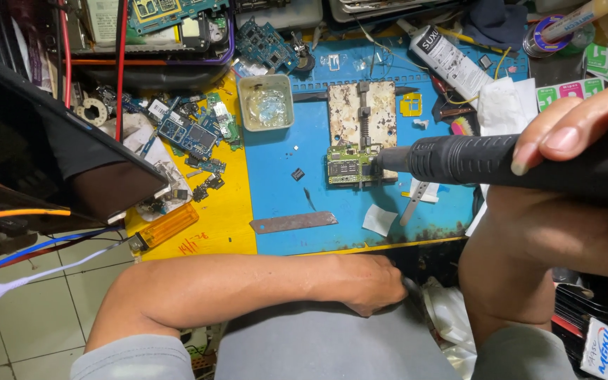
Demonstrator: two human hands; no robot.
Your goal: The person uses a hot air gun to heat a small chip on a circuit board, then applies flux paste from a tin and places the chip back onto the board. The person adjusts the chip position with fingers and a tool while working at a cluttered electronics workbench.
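- The green circuit board (347, 166) sits clamped in the metal holder (362, 118) at mid-mat (276, 204), fixed steady for heat.
- My right hand (578, 134) is wrapped tight around the black hot-air handle (473, 158), nozzle touching the board's right edge.
- My left hand (374, 285) rests curled, holding nothing, below the worktop's (212, 232) near edge.

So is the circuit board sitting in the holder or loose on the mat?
In the holder: the circuit board sits at the lower edge of the holder, on the blue mat. The right hand points a black tool at it.
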